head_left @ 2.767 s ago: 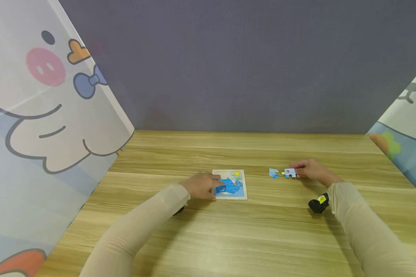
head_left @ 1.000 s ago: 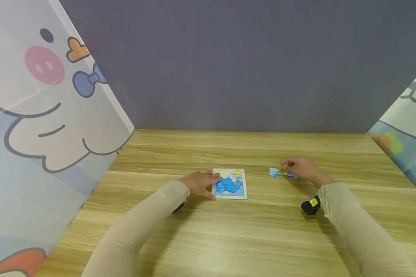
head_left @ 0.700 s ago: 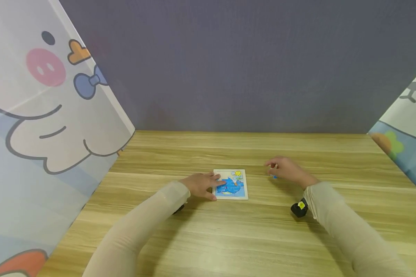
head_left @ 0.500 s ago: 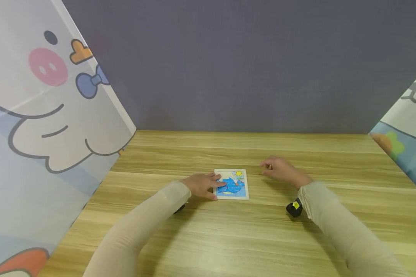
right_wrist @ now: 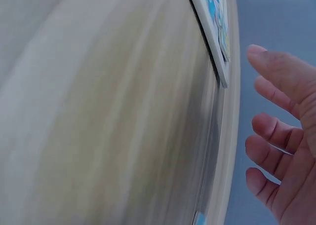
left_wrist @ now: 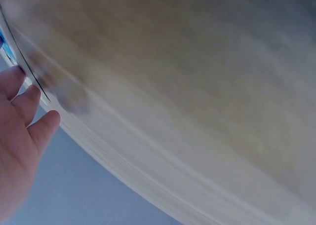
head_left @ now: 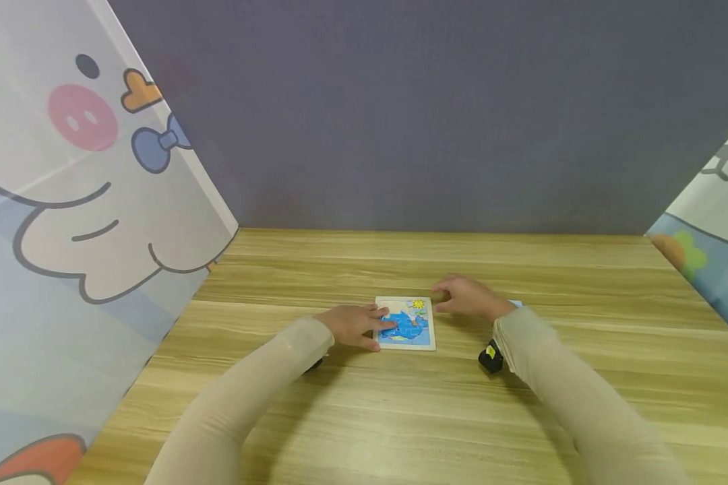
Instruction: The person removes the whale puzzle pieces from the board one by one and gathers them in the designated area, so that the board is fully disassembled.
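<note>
A small square jigsaw puzzle (head_left: 433,339) with a pale frame, a blue whale and a yellow sun lies flat on the table. My left hand (head_left: 353,325) rests on its left side, fingers spread over the frame and the whale. Near the puzzle's upper right edge, my right hand (head_left: 468,296) hovers with thumb and fingers apart and loosely bent. The right wrist view shows nothing between those fingers (right_wrist: 269,148). Behind the right wrist, a bit of a light blue puzzle piece (head_left: 516,303) peeks out; the arm hides what else lies there.
The wood-grain table (head_left: 388,417) stretches to a dark grey panel (head_left: 400,121) at the back. Cartoon-printed panels (head_left: 97,202) stand at both sides. A black device with a yellow mark (head_left: 491,357) sits under the right wrist.
My right hand has moved left from the loose puzzle pieces to the puzzle's right edge. The left hand has stayed on the puzzle, its fingers shifting slightly.
</note>
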Demonstrator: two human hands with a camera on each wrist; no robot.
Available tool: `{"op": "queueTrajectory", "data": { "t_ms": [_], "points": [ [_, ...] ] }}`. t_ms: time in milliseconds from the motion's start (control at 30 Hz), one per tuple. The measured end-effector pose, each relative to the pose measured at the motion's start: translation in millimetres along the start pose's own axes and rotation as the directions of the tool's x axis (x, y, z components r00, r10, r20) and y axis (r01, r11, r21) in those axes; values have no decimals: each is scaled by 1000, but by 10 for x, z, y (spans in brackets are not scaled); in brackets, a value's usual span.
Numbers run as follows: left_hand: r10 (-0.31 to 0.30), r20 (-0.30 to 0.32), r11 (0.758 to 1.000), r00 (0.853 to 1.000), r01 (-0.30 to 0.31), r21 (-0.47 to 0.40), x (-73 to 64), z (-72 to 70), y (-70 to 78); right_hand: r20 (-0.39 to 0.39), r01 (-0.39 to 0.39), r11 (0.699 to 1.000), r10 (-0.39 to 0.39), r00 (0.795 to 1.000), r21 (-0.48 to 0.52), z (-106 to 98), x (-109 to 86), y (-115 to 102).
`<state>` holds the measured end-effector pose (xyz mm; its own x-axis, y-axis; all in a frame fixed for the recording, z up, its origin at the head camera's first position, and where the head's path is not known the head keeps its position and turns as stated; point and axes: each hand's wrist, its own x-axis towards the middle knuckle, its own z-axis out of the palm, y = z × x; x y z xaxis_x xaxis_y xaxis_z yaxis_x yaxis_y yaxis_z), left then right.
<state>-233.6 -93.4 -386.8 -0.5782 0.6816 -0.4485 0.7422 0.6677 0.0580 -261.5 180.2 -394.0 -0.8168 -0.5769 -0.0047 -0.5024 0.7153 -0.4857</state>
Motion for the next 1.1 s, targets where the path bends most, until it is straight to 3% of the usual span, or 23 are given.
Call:
{"op": "queueTrajectory", "data": {
  "t_ms": [433, 733, 900, 1100],
  "points": [
    [-16, 13, 999, 1000, 15, 29, -18, -11, 16, 83, 50, 986, -37, 996, -158, -3, 150, -157],
    [-40, 18, 999, 999, 39, 19, -25, -35, 37, 143, 29, 988, -6, 990, -154, 7, 216, -238],
    [-34, 22, 999, 999, 34, 11, -15, -39, 26, 179, 59, 978, -22, 984, -199, 46, 269, -258],
    [-28, 23, 1000, 999, 28, 10, 6, -39, 18, 204, 23, 979, 19, 979, -201, 57, 285, -270]
  ]
}}
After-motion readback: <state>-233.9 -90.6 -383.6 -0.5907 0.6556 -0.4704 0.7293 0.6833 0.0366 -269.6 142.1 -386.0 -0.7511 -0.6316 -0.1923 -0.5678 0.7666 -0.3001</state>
